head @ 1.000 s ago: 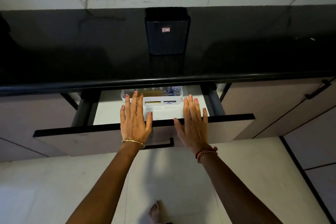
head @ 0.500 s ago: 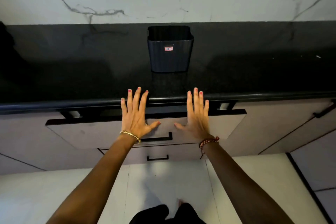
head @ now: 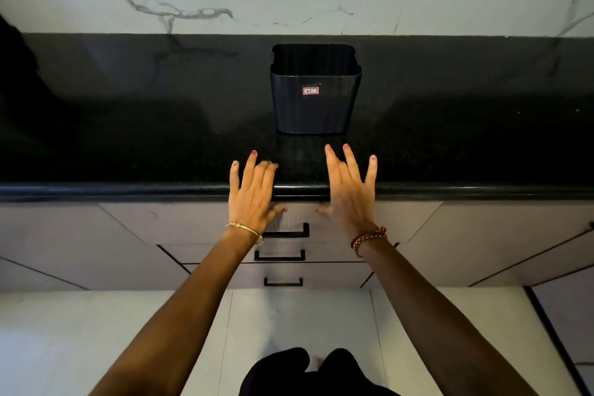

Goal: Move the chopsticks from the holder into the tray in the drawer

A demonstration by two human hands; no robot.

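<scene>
Two hands, both empty, fingers spread and reaching over the front lip of the black counter (head: 96,138). Left hand (head: 254,193): palm down, fingers fanned, tips blurred, thumb tucked below the counter edge against the cabinet face. Right hand (head: 348,190): same posture, fingers splayed wide, nothing pinched. Neither touches the holder (head: 313,100), which stands upright just beyond the fingertips, near the back wall.

Holder: dark, squarish tub, small sticker on the front, open mouth. Interior reads as empty as far as the shadow allows; the bottom is too dark to be sure. No chopsticks visible anywhere.

Drawer (head: 305,212): top one of three in the stack, flush with the cabinet front, bar handle (head: 289,233) partly behind the left wrist. Tray and its contents not in view behind the shut front; by judgement the chopsticks lie in there and the task is done or nearly so.

Handling, as a judgement: chopsticks would be light, stiff and slim, apt to roll or fan apart; best gathered as a bundle around the middle and laid flat along a tray slot. Holder looks like thin, light plastic, easy to tip if bumped; take it by the side walls.
</scene>
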